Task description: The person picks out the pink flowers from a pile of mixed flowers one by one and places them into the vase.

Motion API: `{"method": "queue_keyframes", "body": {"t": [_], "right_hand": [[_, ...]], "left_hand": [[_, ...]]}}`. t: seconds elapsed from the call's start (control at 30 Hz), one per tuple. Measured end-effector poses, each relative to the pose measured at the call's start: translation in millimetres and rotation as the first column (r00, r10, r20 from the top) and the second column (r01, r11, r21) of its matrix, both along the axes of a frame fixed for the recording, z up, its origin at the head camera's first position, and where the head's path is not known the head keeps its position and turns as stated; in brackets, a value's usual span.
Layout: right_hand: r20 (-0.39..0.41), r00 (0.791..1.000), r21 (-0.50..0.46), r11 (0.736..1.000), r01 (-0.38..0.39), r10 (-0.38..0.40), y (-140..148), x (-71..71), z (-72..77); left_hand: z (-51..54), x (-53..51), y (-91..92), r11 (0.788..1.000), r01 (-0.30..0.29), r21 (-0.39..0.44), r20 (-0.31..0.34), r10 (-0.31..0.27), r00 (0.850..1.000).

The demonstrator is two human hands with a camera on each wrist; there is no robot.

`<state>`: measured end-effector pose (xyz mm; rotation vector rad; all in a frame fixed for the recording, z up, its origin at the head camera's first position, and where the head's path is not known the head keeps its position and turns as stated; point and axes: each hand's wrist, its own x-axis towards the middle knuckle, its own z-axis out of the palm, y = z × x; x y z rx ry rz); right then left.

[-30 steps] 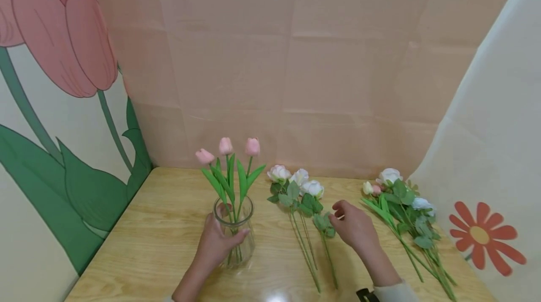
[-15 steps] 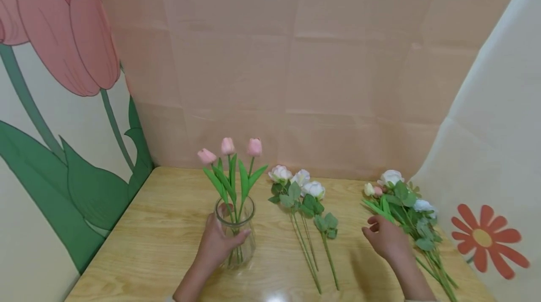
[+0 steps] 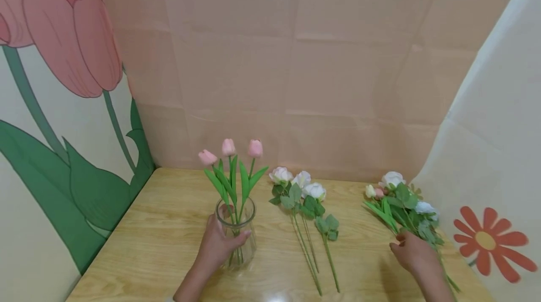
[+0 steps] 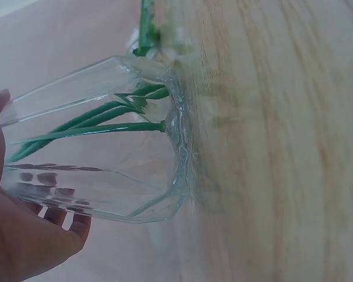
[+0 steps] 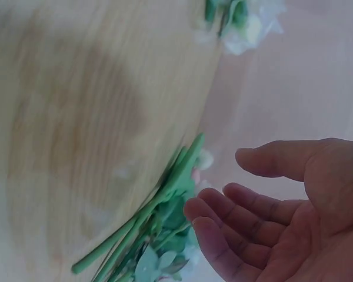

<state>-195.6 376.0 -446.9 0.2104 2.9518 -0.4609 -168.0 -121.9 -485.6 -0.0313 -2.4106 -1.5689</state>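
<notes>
My left hand (image 3: 213, 245) grips a clear glass vase (image 3: 248, 251) standing upright on the wooden table, thumb and fingers round its side. Three pink tulips (image 3: 228, 147) with green leaves stand in it. In the left wrist view, their green stems (image 4: 106, 130) show through the faceted glass. Over on the right, my right hand (image 3: 416, 252) is above the stems of a flower bunch (image 3: 399, 205) that lies on the table. In the right wrist view, that hand's fingers (image 5: 241, 220) are loosely bent, the thumb is apart from them, and nothing is between them.
Between the vase and the right-hand bunch lie several white roses (image 3: 314, 191) on long stems, with a leafy stem (image 3: 329, 255) beside them. A pinkish cloth (image 3: 232, 58) hangs behind the table (image 3: 160, 227); flower-printed panels flank it.
My right hand has moved right, from beside the leafy stem to over the stems of the right-hand bunch. My left hand keeps its hold on the vase in the same place.
</notes>
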Motion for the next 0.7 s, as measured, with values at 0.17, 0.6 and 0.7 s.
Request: {"method": "queue_keyframes", "body": {"t": [0.17,0.6,0.7], "right_hand": [[0.048,0.998,0.024,0.999,0.029,-0.03,16,0.9,-7.1],[0.139,0.987,0.014,0.996,0.083,-0.084,34,3.7,-22.3],[0.15,0.984,0.017,0.995,0.094,-0.095,36,3.7,-25.0]], "left_hand": [[0.3,0.3,0.3,1.0,-0.002,-0.012,-0.004,0.002,1.0],[2.4,1.0,-0.6,1.0,0.006,-0.009,0.021,-0.006,1.0],[1.5,1.1,-0.3,1.0,0.002,-0.013,0.034,-0.002,0.999]]}}
